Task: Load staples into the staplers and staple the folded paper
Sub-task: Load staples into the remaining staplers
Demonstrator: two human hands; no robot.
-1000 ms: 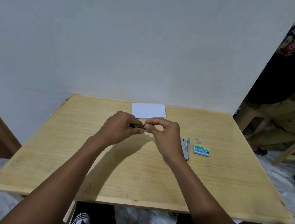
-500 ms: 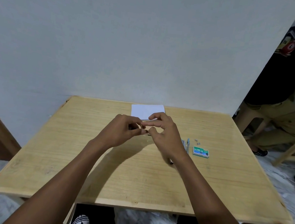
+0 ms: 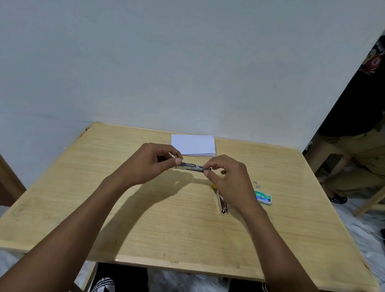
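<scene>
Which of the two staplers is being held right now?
The stapler pinched between left hand and right hand; the other stapler lies on the table.

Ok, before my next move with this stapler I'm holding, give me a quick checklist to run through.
1. Stapler held at both ends, left hand gripping, right hand pinching: ok.
2. Its channel filled and seated: cannot tell, too small to see.
3. Staple box on the table, right of the right hand: ok.
4. Loose staples lying just beyond the box: ok.
5. Second stapler loaded: cannot tell, partly hidden under the right wrist.
6. Folded paper waiting at the table's far edge: ok.
</scene>
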